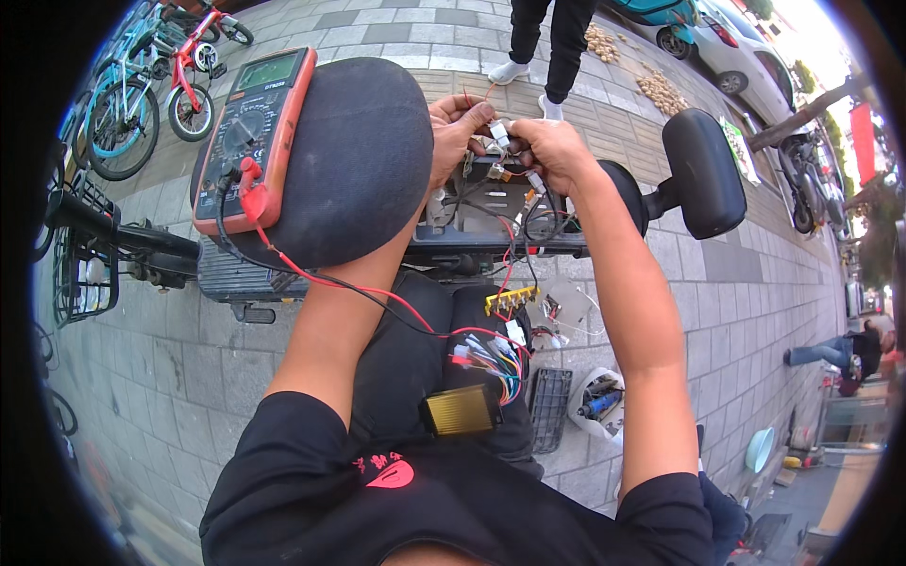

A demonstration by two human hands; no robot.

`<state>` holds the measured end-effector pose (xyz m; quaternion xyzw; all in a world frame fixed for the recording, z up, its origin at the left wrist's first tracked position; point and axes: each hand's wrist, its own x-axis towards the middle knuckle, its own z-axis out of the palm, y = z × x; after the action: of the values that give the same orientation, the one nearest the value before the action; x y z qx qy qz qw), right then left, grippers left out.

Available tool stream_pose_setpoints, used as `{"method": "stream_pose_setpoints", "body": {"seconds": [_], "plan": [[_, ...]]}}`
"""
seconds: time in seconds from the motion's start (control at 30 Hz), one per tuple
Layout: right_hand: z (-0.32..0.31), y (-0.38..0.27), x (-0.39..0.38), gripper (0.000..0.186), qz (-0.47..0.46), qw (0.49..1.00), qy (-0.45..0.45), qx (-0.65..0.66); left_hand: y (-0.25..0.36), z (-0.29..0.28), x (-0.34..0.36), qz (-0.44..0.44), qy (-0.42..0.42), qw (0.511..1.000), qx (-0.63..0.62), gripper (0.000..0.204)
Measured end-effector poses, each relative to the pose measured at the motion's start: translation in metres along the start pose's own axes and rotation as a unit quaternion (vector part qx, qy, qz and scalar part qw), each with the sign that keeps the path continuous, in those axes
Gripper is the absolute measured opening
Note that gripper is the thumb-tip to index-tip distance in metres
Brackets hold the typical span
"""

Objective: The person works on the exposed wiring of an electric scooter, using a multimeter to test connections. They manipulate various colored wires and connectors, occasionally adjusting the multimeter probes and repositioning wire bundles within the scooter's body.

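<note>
Above the opened wiring compartment (477, 209) of an electric bike, both my hands meet at a white plug connector (499, 134). My left hand (455, 137) is closed, its thumb and fingers pinched by a thin orange wire (490, 91) beside the connector. The fingertips of my right hand (557, 151) press together at the connector's other side. Loose wires and small plugs hang below them. An orange multimeter (253, 141) leans on the black seat (354, 160), its red and black leads trailing to my lap. A gold finned box (462, 410) with a multicoloured wire bundle (495, 363) rests there.
A yellow terminal strip (511, 301) hangs on wires over my lap. On the paving beside me are a black grate (550, 407) and a white bag of tools (599, 404). A black backrest (703, 173) juts out right. A person (550, 47) stands ahead; parked bicycles (127, 123) are at left.
</note>
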<state>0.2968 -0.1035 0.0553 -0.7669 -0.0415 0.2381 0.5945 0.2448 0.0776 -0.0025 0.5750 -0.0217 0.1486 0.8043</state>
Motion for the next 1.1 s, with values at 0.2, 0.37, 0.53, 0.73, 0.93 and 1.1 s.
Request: {"method": "stream_pose_setpoints", "body": {"seconds": [0.2, 0.37, 0.53, 0.73, 0.93, 1.1], "plan": [[-0.018, -0.005, -0.010, 0.032, -0.060, 0.996, 0.027, -0.061, -0.003, -0.002, 0.003, -0.017, 0.013, 1.000, 0.008, 0.032], [-0.026, -0.011, -0.024, 0.034, -0.080, 0.992, 0.049, -0.086, -0.002, 0.000, 0.001, -0.011, -0.004, 1.000, 0.022, 0.034], [-0.034, -0.007, -0.046, 0.033, -0.077, 0.992, 0.053, -0.088, 0.001, 0.002, -0.004, -0.005, 0.001, 0.999, 0.054, 0.032], [-0.040, 0.013, -0.119, 0.033, -0.073, 0.995, 0.065, -0.030, -0.004, 0.003, -0.009, 0.123, -0.053, 0.991, 0.016, 0.024], [-0.064, 0.098, -0.209, 0.025, -0.064, 0.983, 0.104, 0.135, -0.017, 0.003, -0.010, 0.228, -0.045, 0.968, 0.096, 0.017], [-0.066, 0.184, -0.270, 0.026, 0.025, 0.962, 0.167, 0.216, -0.020, 0.003, -0.029, 0.209, -0.056, 0.969, 0.122, 0.020]]}}
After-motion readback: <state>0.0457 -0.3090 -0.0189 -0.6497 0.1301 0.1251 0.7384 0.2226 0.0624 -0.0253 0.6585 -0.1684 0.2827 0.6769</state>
